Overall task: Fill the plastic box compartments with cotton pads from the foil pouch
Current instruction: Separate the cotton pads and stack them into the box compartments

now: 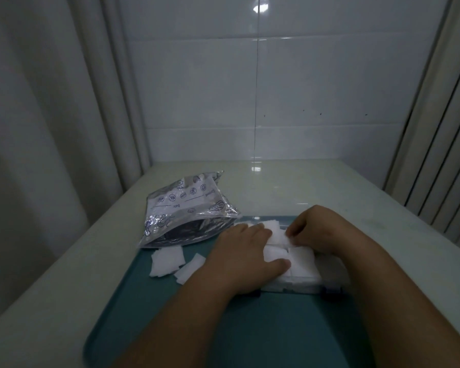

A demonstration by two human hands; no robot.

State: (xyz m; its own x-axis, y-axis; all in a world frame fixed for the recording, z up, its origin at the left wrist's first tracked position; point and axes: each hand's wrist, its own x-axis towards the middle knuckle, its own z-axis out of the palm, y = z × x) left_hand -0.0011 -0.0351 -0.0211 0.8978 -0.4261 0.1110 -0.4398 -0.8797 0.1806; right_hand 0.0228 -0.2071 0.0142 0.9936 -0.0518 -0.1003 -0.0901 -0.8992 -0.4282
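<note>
A clear plastic box point(300, 284) sits on the teal tray, its compartments packed with white cotton pads point(302, 258). My left hand point(243, 257) lies flat over the box's left side, fingers straight, thumb pressing on the pads. My right hand point(319, 229) hovers over the box's far right part with curled fingers pinching the edge of a pad point(279, 233). The silver foil pouch point(189, 211) lies open-mouthed to the left, partly on the tray. Loose pads point(168, 261) lie scattered in front of the pouch.
The teal tray point(250, 328) rests on a pale glossy table point(64, 282) against a white tiled wall. Curtains hang on the left, and vertical slats stand on the right.
</note>
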